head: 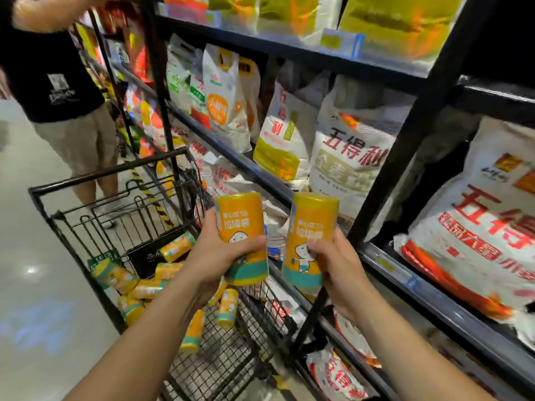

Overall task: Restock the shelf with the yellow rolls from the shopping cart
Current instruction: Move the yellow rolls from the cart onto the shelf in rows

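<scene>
Gripping yellow roll [240,215] in left hand [214,257], second roll [312,221] in right hand [337,267], centre frame, fingers [316,246] curled round both. Likely light, firm, slick-wrapped; best held mid-body.

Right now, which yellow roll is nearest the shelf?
The roll in the right hand, before the shelf edge; the left hand holds its roll over the cart, others lie inside.
</scene>
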The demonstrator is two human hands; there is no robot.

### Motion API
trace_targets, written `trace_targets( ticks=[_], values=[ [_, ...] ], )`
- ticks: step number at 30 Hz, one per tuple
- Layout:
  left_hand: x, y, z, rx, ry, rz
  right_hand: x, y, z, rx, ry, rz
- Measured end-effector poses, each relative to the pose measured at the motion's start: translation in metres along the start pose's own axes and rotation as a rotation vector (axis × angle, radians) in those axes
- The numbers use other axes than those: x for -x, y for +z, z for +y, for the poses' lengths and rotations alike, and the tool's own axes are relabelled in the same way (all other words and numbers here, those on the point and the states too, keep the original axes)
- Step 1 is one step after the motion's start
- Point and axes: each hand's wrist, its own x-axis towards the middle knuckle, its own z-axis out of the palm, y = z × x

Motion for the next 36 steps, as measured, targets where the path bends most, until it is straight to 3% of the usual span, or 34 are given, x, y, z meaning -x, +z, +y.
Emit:
trace_targets(
  ticks=[9,15,26,36],
  values=[
    [0.021,0.126,0.038,0.14,0.05,-0.276,0.08,-0.081,-0.074,-0.029,-0.187,0.236],
    [0.061,0.217,0.052,0.063,0.092,-0.455,0.147,-0.15,-0.11,0.058,-0.303,0.356],
    [0.166,0.381,0.08,-0.071,0.326,-0.62,0.295,-0.28,-0.173,0.136,-0.467,0.492],
    [0.245,0.484,0.117,-0.152,0.508,-0.767,0.391,-0.35,-0.22,0.261,-0.566,0.545]
  ],
)
